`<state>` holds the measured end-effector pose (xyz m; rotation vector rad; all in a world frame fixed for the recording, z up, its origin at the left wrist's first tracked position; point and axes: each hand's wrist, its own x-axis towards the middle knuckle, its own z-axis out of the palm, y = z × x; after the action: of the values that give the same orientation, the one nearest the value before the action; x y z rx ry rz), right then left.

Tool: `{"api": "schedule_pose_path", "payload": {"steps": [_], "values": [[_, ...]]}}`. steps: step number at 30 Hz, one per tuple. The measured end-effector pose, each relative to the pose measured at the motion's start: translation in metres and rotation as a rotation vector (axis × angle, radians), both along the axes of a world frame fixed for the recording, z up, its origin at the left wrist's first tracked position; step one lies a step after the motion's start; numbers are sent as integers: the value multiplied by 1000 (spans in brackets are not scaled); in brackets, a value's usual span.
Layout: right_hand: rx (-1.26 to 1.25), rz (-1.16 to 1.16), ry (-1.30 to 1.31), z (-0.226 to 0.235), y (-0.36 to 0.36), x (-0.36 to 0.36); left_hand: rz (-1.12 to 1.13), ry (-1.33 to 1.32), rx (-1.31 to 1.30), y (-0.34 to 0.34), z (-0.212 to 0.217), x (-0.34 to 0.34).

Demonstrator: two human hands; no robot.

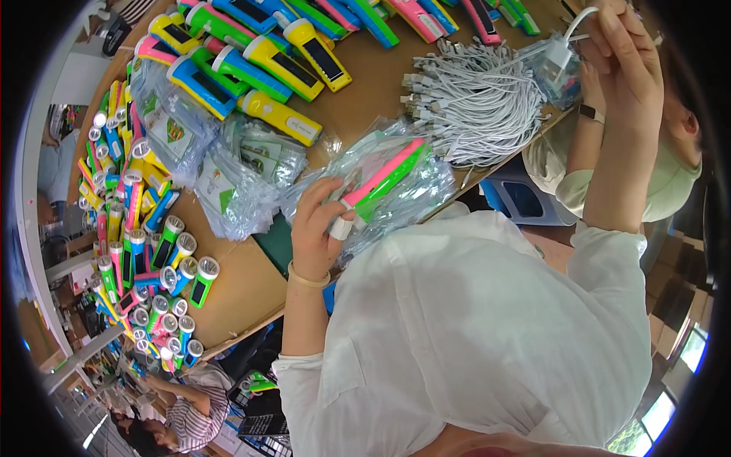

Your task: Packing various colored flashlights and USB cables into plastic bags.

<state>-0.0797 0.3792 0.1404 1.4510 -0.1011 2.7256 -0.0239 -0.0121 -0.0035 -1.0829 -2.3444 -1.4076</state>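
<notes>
My left hand is closed round the white head end of a pink and green flashlight. The flashlight slants over a heap of clear plastic bags; whether it lies inside one I cannot tell. Raised at the upper right, my right hand pinches a short white charging cable, its plug hanging down. Below that hand spreads a big pile of white cables near the table edge.
Flashlights in several colours cover the table's far side, with more standing at the left. Bags with printed cards lie between. A co-worker wearing a wristwatch is close at the right; another person is at the lower left.
</notes>
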Motion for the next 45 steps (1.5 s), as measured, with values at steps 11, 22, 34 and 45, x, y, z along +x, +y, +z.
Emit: {"api": "schedule_pose_path", "payload": {"steps": [11, 22, 34, 45], "values": [[1272, -566, -563, -58, -81, 28, 56, -89, 72, -2, -3, 7], [1037, -621, -424, -2, -79, 40, 39, -70, 69, -7, -7, 5], [1091, -509, -431, -40, -112, 36, 64, -61, 82, -5, -6, 7], [1893, -737, -45, -44, -121, 42, 412, -210, -67, -25, 5, 34]]}}
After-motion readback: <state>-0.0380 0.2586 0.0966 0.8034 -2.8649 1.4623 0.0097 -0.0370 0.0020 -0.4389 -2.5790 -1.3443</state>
